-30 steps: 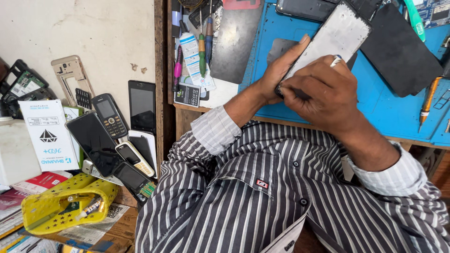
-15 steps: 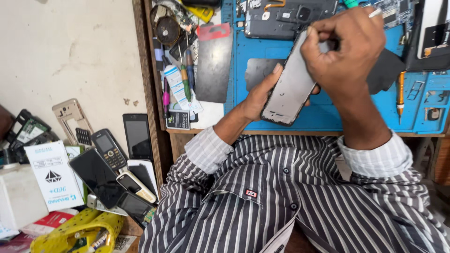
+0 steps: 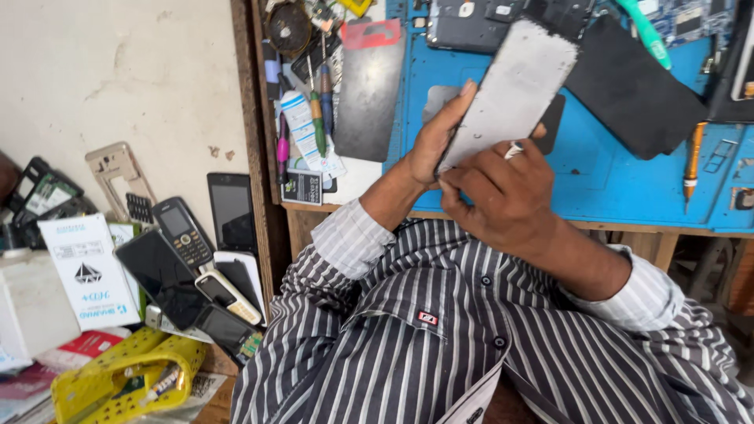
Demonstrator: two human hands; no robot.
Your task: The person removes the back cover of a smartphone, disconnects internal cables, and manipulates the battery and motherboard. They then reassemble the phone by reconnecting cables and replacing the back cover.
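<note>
Both my hands hold a flat grey phone panel (image 3: 518, 90), tilted up over the blue work mat (image 3: 620, 180). My left hand (image 3: 430, 145) grips the panel's left edge, with fingers running up along it. Lower down, my right hand (image 3: 503, 196) is closed over the panel's bottom end, and a small white piece (image 3: 514, 149) shows between its fingers. What that piece is cannot be told. Striped shirt sleeves cover both forearms.
On the mat lie a black panel (image 3: 632, 86), a dark phone body (image 3: 471, 23) and an orange-handled tool (image 3: 693, 161). Screwdrivers (image 3: 317, 118) and a tube lie left of the mat. Several old phones (image 3: 184, 232), a white box (image 3: 82, 275) and a yellow case (image 3: 118, 381) are heaped at left.
My right hand has slid from the panel's top end down to its bottom end. The panel has tipped more upright, and my left hand has kept its grip on the edge.
</note>
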